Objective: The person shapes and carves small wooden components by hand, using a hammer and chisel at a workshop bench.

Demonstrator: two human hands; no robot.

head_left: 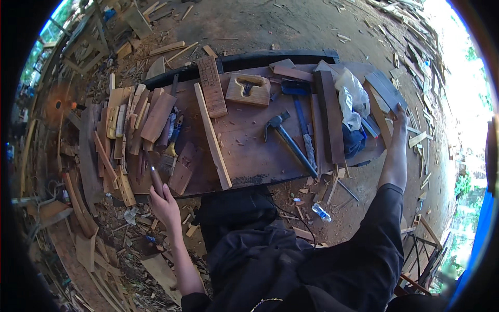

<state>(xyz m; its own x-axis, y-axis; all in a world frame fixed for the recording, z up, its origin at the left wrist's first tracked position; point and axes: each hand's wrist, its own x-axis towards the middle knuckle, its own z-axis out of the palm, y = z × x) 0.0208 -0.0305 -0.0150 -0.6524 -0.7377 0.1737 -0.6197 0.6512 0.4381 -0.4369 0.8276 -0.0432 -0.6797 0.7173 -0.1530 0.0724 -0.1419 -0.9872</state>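
My left hand (165, 203) grips the brown wooden handle of a tool (157, 179), its metal end pointing up toward the offcuts (160, 117) piled at the bench's left. At the bench's right end my right hand (399, 117) has its fingers round a flat grey-blue piece (384, 88), whose material I cannot tell. On the wooden bench top (241, 156) lie a claw hammer (291, 143), a long blue-handled tool (304, 122), a pale batten (212, 138), a marked board (210, 86) and a block with a cut-out (248, 96).
A dark beam (329, 117) and crumpled plastic (352, 93) lie on the bench, beside blue cloth. Brushes (170, 151) lie among the wood. Wood scraps litter the ground (270, 28). A plastic bottle (321, 212) lies below the front edge, near a cable. More timber (78, 244) is at the lower left.
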